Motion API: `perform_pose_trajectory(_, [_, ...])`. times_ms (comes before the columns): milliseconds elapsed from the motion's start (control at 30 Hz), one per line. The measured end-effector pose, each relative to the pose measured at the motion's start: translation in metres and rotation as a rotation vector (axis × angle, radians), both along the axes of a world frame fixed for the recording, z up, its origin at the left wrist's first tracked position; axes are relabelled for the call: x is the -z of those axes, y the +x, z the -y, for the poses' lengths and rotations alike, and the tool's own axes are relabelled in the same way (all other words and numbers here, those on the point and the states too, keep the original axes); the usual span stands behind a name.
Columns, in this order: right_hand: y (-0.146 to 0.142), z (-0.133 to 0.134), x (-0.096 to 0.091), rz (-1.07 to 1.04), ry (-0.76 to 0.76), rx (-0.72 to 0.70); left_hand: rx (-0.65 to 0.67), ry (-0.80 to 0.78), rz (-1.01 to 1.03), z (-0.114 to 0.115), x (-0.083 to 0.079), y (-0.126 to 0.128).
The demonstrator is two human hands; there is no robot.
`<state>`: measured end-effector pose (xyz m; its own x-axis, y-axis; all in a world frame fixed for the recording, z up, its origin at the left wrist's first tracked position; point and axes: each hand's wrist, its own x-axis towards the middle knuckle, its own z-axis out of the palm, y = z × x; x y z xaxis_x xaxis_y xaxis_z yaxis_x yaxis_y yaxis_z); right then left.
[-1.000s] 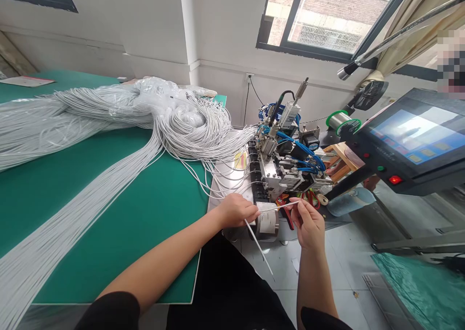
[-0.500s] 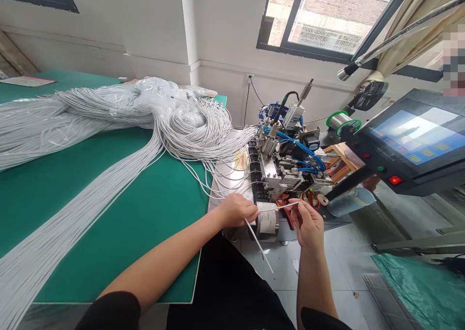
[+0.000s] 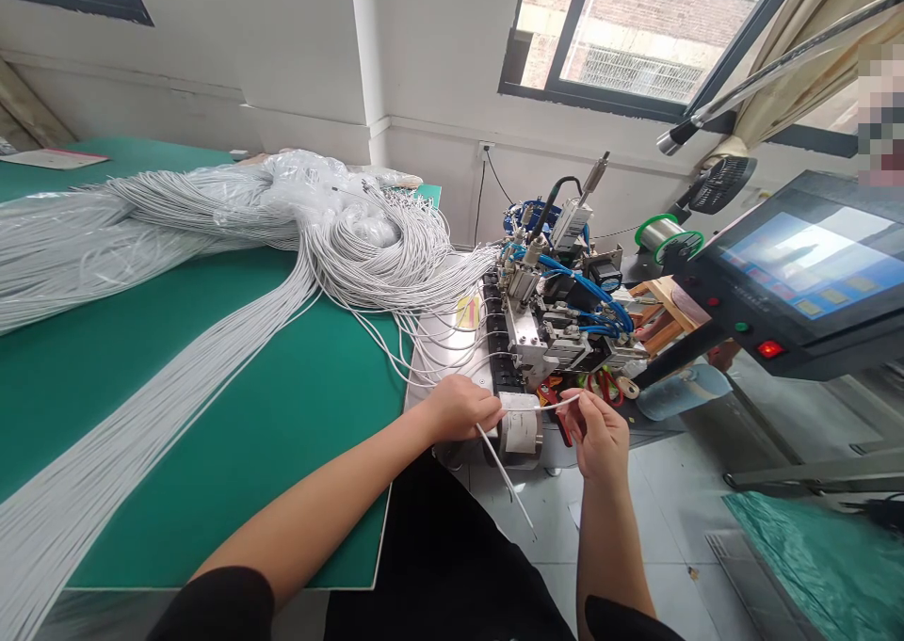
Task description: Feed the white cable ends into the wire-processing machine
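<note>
My left hand (image 3: 466, 408) is closed around white cables in front of the machine's near end. From below its fingers a short length of white cable (image 3: 507, 479) slants down toward the floor. Another white cable (image 3: 540, 407) stretches from my left hand across to my right hand (image 3: 595, 427), whose thumb and fingertips pinch its end. Behind the hands stands the machine (image 3: 526, 330), with a black conveyor track (image 3: 500, 340) along its left side. Several cables run from the large coiled bundle (image 3: 385, 255) to that track.
A green table (image 3: 212, 415) fills the left, with long cable bundles in clear plastic on it. At right are a touchscreen panel (image 3: 812, 255), a solder-like wire spool (image 3: 668, 238), a fan (image 3: 720, 184) and a blue plastic container (image 3: 685, 393). Red-handled tools (image 3: 555, 394) lie by the machine.
Both hands stay in nearly the same place. The cable between them has shifted very slightly, and so has the dangling end.
</note>
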<state>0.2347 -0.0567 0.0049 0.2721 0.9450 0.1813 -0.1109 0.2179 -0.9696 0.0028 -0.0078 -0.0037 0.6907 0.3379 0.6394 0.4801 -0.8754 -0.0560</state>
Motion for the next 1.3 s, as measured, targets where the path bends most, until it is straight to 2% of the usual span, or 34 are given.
perform_pose_trajectory(1000, [-0.0054, -0.0027, 0.0052, 0.024, -0.047, 0.011, -0.016, -0.071, -0.060, -0.0004, -0.0001, 0.0002])
perform_pose_trajectory(1300, [-0.0070, -0.0040, 0.0041, 0.054, -0.047, -0.026, -0.017, -0.059, -0.048, -0.0007, -0.0011, -0.0003])
